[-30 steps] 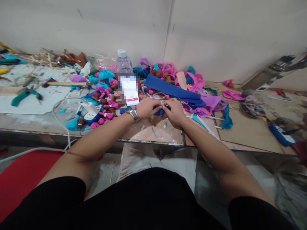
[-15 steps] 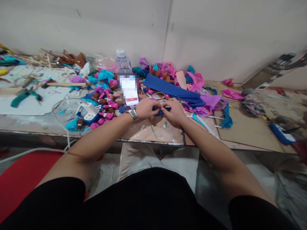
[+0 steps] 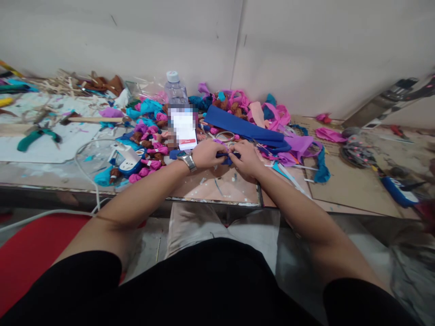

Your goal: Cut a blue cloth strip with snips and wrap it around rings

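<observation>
A small dark blue scrap of cloth sits bunched between the person's two hands, low over the near middle of the table. Only a short dark fold of it shows; the fingers cover the rest.

Just behind it lies a thin ring, and past that a long blue cloth strip runs slantwise over a heap of pink, purple and teal offcuts. To the left are little tied pink bundles, a white rectangle that is blurred out, and a clear bottle standing upright near the wall. Further left a white socket block rests with its cable looping off the edge, then a hammer and green-handled pliers, well apart from the hands. The tabletop is bare board, spotted with glue and paper bits; a sheet of cardboard lies to the right. The wall is plain and pale, with a seam down it. A red mat shows on the floor below.

The left hand, a metal watch on its wrist, pinches the scrap from the left, knuckles up. The right hand closes on it from the right, fingers curled in tight. Both bare forearms reach forward and meet there.
</observation>
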`<state>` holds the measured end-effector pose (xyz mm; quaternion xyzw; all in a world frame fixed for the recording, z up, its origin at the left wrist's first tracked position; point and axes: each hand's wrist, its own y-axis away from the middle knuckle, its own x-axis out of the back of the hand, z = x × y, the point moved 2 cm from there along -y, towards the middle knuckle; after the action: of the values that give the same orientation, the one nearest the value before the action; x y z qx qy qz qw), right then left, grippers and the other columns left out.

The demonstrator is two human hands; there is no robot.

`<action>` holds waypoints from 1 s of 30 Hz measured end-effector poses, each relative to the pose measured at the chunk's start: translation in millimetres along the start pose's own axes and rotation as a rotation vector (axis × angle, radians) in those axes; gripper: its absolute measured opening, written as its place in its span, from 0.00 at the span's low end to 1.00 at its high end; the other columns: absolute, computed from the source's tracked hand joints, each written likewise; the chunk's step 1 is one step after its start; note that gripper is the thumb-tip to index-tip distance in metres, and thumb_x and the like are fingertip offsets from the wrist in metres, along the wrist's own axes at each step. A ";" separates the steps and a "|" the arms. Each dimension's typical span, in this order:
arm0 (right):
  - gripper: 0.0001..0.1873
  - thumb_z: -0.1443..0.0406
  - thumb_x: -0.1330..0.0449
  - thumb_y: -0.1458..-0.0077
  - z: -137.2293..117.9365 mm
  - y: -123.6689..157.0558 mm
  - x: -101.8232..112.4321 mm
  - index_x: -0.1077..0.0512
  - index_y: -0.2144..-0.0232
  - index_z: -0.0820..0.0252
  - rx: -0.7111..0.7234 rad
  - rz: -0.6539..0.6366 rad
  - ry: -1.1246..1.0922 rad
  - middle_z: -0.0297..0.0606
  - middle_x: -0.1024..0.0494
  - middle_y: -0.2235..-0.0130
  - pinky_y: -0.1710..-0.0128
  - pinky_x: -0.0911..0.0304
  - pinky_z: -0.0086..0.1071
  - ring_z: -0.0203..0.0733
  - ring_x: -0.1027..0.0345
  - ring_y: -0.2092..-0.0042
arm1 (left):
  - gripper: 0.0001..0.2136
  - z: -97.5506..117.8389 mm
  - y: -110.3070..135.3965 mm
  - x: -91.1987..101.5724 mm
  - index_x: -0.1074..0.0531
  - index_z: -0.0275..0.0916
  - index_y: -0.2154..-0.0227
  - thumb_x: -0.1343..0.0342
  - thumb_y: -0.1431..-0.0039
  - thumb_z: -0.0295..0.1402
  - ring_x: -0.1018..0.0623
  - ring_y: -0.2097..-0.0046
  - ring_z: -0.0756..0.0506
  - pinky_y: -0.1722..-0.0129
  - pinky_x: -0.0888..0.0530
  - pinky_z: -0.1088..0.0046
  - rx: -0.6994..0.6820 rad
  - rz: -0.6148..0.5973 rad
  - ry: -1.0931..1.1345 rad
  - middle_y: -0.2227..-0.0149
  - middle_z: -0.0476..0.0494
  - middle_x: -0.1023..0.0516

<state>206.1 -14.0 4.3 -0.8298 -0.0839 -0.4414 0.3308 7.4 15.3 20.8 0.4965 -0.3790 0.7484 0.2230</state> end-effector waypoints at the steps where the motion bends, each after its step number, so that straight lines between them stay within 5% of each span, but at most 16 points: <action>1: 0.07 0.62 0.41 0.36 0.3 0.3 0.0 0.24 0.62 0.57 0.007 -0.004 0.009 0.44 0.19 0.59 0.48 0.42 0.46 0.54 0.34 0.52 | 0.10 0.4 0.0 0.0 0.18 0.38 0.67 0.40 0.37 0.38 0.26 0.70 0.45 0.68 0.40 0.67 0.007 -0.013 -0.013 0.70 0.42 0.17; 14: 0.07 0.63 0.42 0.36 -2.3 0.5 -0.1 0.24 0.64 0.56 0.043 -0.040 -0.006 0.43 0.18 0.60 0.46 0.43 0.47 0.54 0.34 0.52 | 0.11 1.4 0.6 -1.0 0.16 0.40 0.63 0.41 0.39 0.39 0.23 0.66 0.43 0.65 0.37 0.66 0.021 -0.067 -0.024 0.66 0.41 0.16; 20: 0.09 0.60 0.42 0.34 -4.5 0.8 5.3 0.23 0.62 0.56 -0.050 -0.030 0.044 0.43 0.17 0.57 0.47 0.47 0.48 0.56 0.32 0.49 | 0.17 0.2 0.4 6.9 0.17 0.37 0.64 0.47 0.33 0.42 0.25 0.69 0.45 0.67 0.38 0.67 -0.020 -0.067 0.065 0.68 0.40 0.17; 30: 0.08 0.62 0.41 0.34 -6.4 -0.1 9.4 0.22 0.62 0.56 -0.157 -0.036 0.088 0.43 0.15 0.55 0.46 0.48 0.49 0.56 0.32 0.47 | 0.13 -9.4 -1.0 8.7 0.16 0.37 0.62 0.46 0.37 0.36 0.24 0.68 0.43 0.67 0.37 0.67 0.031 -0.073 -0.055 0.67 0.40 0.16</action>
<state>207.3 -19.4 14.3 -0.8315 -0.0494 -0.4884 0.2601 -0.8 23.0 27.0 0.5339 -0.3551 0.7314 0.2321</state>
